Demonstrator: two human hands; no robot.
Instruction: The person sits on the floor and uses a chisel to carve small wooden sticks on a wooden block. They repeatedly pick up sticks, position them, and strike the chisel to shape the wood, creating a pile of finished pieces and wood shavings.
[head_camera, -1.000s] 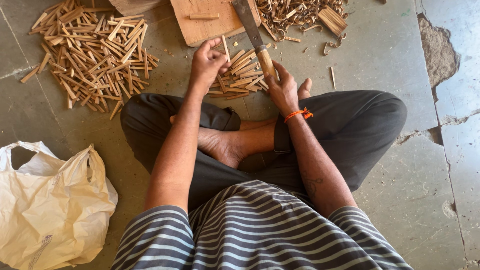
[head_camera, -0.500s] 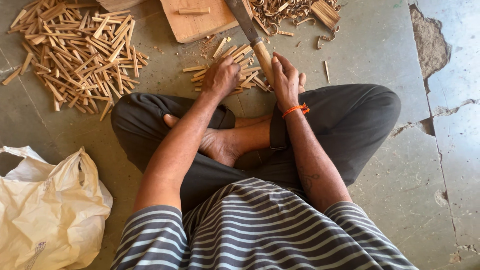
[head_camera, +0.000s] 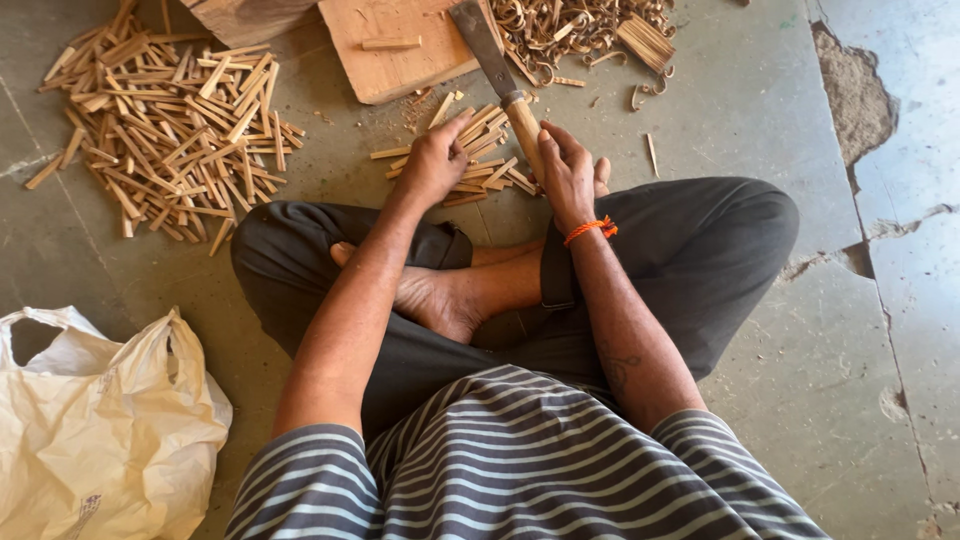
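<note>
I sit cross-legged on a concrete floor. My right hand (head_camera: 568, 172), with an orange thread at the wrist, grips the wooden handle of a broad-bladed knife (head_camera: 492, 58) whose blade points away over a wooden block (head_camera: 400, 45). My left hand (head_camera: 432, 162) rests on a small pile of short split wooden sticks (head_camera: 478, 152) right in front of my knees, fingers curled over them. Whether it has lifted any stick I cannot tell.
A large heap of split sticks (head_camera: 170, 135) lies at the far left. Curled wood shavings (head_camera: 570, 28) are piled beyond the block, at the top right. A crumpled white plastic bag (head_camera: 95, 430) sits at my left side. Cracked patches (head_camera: 860, 95) mark the floor on the right.
My left hand has come down from above the small pile onto the sticks. The right hand stays on the knife handle. The view has shifted slightly.
</note>
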